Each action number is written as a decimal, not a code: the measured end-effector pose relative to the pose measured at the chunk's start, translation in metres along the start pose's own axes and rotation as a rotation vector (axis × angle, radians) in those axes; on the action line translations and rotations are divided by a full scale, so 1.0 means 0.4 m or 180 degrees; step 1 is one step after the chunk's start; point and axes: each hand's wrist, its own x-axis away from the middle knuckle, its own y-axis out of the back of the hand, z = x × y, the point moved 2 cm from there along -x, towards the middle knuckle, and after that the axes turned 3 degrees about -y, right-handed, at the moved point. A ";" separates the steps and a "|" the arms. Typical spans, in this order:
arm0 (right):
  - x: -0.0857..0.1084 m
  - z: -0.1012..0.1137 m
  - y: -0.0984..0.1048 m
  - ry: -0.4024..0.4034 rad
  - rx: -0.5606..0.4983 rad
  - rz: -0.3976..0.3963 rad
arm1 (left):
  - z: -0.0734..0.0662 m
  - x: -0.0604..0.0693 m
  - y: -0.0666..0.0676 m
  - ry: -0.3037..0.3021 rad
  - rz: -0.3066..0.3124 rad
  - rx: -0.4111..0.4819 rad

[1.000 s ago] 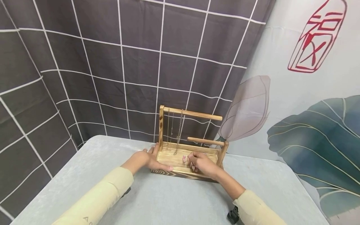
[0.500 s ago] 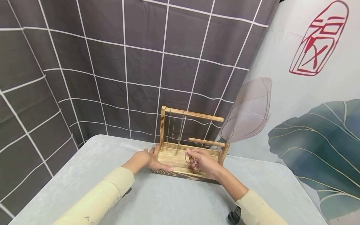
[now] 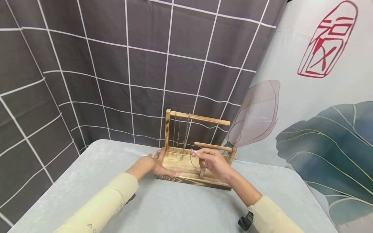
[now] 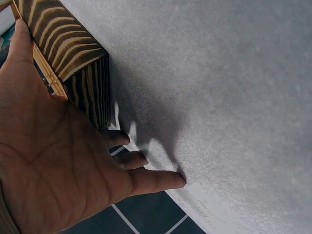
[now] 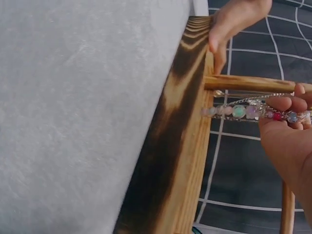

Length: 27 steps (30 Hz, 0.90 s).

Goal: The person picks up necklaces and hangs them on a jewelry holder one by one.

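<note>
A beaded bracelet [image 5: 238, 111] with green, purple and pink beads is pinched between the thumb and fingers of my right hand [image 3: 214, 163], above the tray of a wooden jewelry stand [image 3: 193, 183]. Part of the bracelet hangs down in a loop below the fingertips; how many strands the hand holds is unclear. My left hand [image 3: 154, 165] rests against the stand's left end, its thumb along the front rim. In the left wrist view the other fingers [image 4: 158, 181] stretch straight past the dark-grained corner.
Several thin necklaces [image 3: 186, 137] hang from the stand's upper bar [image 3: 204, 118]. A shorter lower bar [image 3: 213, 146] juts from the right post. The stand sits on a table with a pale grey cloth [image 3: 175, 210], before a dark gridded curtain [image 3: 145, 68].
My right hand has lifted from the tray with the bracelet, which now hangs loosely from the fingertips. My left hand stays at the stand's left end.
</note>
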 end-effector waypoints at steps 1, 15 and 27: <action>0.002 0.005 0.002 0.0044 0.0005 0.0021 | 0.001 -0.001 0.000 0.0004 0.0005 -0.0005; 0.019 0.065 0.004 0.0446 0.0048 0.0076 | 0.021 -0.041 -0.006 0.0047 0.0086 -0.0098; 0.031 0.110 0.012 0.0648 -0.0045 -0.0053 | 0.037 -0.084 -0.024 0.0067 0.0067 -0.0072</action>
